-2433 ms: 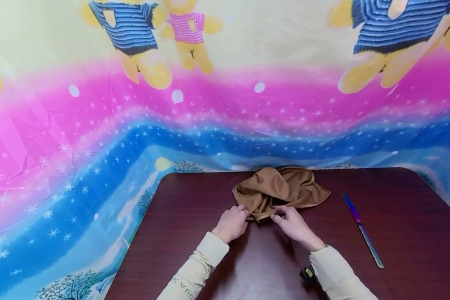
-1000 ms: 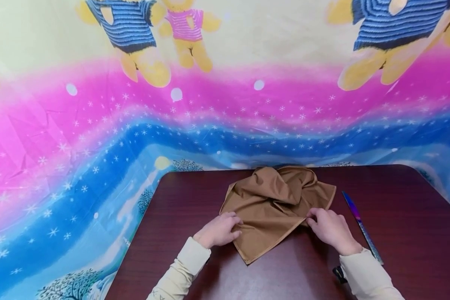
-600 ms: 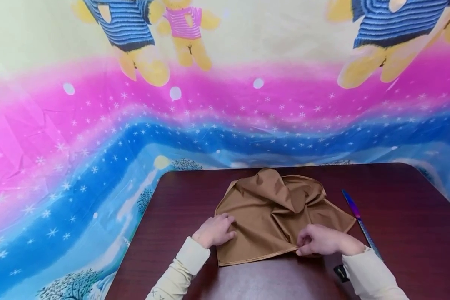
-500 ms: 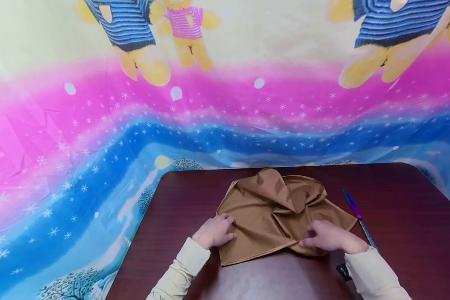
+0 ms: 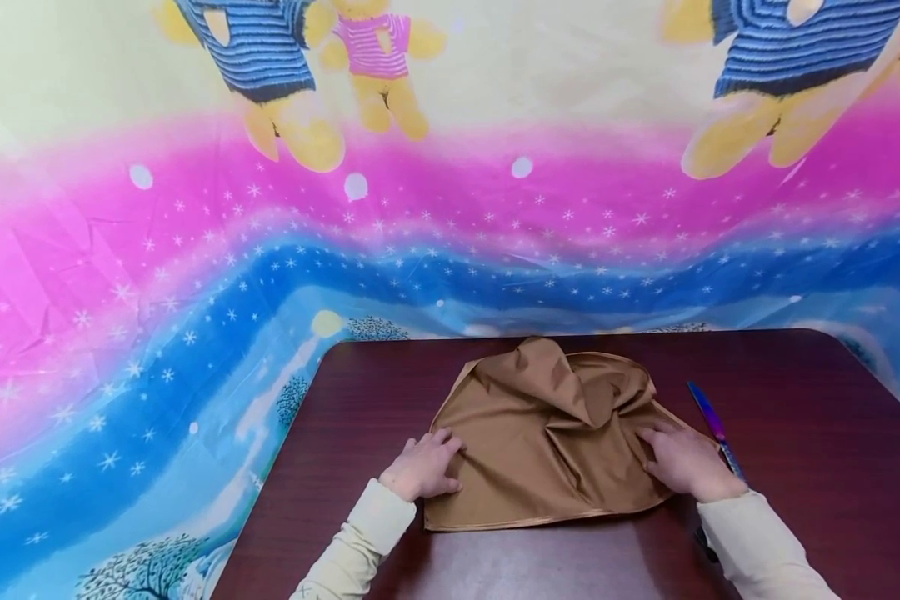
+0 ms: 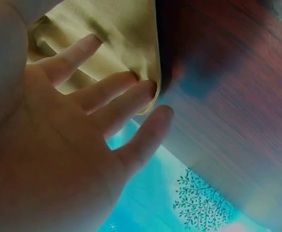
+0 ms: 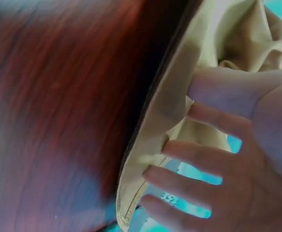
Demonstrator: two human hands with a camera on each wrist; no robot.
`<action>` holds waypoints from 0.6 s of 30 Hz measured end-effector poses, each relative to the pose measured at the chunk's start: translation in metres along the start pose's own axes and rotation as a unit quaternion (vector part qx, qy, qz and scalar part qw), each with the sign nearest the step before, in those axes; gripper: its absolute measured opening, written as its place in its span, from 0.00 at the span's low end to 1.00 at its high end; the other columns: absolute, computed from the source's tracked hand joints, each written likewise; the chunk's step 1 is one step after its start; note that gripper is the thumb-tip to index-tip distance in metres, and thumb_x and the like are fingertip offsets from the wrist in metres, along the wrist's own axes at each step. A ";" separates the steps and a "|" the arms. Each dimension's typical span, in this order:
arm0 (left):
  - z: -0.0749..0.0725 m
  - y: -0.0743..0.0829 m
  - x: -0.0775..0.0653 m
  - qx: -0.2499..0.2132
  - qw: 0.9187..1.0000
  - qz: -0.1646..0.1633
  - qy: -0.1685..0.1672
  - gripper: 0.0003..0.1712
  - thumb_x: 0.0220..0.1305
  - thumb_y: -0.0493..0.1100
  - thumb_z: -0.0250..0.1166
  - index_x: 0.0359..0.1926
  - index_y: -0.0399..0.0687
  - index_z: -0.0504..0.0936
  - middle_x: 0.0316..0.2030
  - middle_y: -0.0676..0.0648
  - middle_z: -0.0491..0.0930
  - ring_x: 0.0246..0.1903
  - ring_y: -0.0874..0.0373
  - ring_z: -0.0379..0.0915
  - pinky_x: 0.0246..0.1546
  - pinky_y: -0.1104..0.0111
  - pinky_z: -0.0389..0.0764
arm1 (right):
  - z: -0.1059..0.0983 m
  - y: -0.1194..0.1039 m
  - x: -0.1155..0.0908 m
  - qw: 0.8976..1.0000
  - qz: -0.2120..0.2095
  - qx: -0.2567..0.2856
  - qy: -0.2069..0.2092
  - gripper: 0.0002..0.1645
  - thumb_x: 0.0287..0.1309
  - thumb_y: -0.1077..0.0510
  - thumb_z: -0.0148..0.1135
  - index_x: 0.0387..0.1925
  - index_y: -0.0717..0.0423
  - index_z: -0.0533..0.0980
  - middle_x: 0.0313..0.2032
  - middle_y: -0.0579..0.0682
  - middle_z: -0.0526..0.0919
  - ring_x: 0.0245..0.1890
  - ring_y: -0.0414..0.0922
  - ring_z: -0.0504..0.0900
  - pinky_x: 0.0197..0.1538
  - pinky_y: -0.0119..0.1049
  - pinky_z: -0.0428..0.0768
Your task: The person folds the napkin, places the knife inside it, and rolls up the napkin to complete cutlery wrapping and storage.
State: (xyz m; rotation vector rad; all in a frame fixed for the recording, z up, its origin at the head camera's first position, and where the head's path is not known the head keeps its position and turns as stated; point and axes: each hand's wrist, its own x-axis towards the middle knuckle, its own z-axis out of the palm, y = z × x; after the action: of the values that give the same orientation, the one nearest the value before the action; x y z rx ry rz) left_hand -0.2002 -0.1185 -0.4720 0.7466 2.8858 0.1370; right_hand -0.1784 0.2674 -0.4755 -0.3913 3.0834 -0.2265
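A brown cloth [image 5: 517, 467] lies partly spread on the dark table, its front edge hemmed and nearly straight, its far part bunched in folds. On its left side rests my left hand [image 5: 423, 467]; in the left wrist view the fingers of that hand [image 6: 97, 111] are spread and straight, the tips touching the cloth [image 6: 116, 29] near its edge. My right hand [image 5: 686, 462] rests on the cloth's right side. The right wrist view shows the right hand [image 7: 213, 159] with fingers extended, fingertips against the cloth [image 7: 174, 96] by its hem.
A knife [image 5: 708, 412] with a blue-purple blade lies right of the cloth, its handle partly hidden by the right hand and sleeve. A small black object [image 5: 705, 543] shows beside the right sleeve. Behind the table [image 5: 810, 392] hangs a printed curtain [image 5: 450, 217].
The cloth has gone from a bunched heap to a wider spread toward the front. The hands have moved apart, and the right hand has let go of the front hem and shifted right.
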 end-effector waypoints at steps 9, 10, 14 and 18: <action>-0.009 -0.006 -0.011 -0.001 0.998 -0.058 -0.008 0.46 0.39 0.55 0.78 0.61 0.50 0.72 0.53 0.40 0.72 0.49 0.43 0.72 0.45 0.52 0.67 | -0.015 -0.004 -0.009 0.993 0.085 0.015 -0.082 0.12 0.52 0.53 0.69 0.27 0.57 0.77 0.26 0.55 0.81 0.27 0.54 0.81 0.27 0.53 0.77; -0.010 -0.008 -0.012 -0.003 0.998 -0.061 -0.013 0.48 0.38 0.56 0.79 0.62 0.51 0.71 0.52 0.40 0.72 0.49 0.43 0.72 0.44 0.52 0.66 | -0.017 -0.005 -0.010 0.992 0.092 0.015 -0.089 0.13 0.52 0.52 0.69 0.26 0.57 0.77 0.25 0.55 0.81 0.26 0.53 0.81 0.26 0.53 0.76; -0.011 -0.013 -0.015 -0.009 0.998 -0.061 -0.027 0.49 0.37 0.57 0.79 0.62 0.50 0.71 0.52 0.41 0.73 0.48 0.44 0.72 0.45 0.52 0.65 | -0.022 -0.008 -0.014 0.990 0.099 0.010 -0.102 0.16 0.50 0.49 0.70 0.23 0.54 0.75 0.23 0.52 0.79 0.24 0.50 0.79 0.25 0.53 0.75; -0.010 -0.015 -0.012 -0.003 0.998 -0.059 -0.015 0.41 0.47 0.58 0.73 0.60 0.46 0.73 0.56 0.38 0.73 0.52 0.42 0.71 0.48 0.49 0.67 | -0.020 -0.012 -0.014 0.995 0.073 0.003 -0.068 0.17 0.50 0.49 0.70 0.19 0.52 0.73 0.22 0.50 0.76 0.25 0.49 0.76 0.26 0.50 0.75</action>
State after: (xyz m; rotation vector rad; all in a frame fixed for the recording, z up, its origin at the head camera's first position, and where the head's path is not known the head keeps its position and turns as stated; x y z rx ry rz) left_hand -0.1994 -0.1381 -0.4622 0.5709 2.8900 0.1182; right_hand -0.1632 0.2624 -0.4543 -0.1726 2.9588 -0.1962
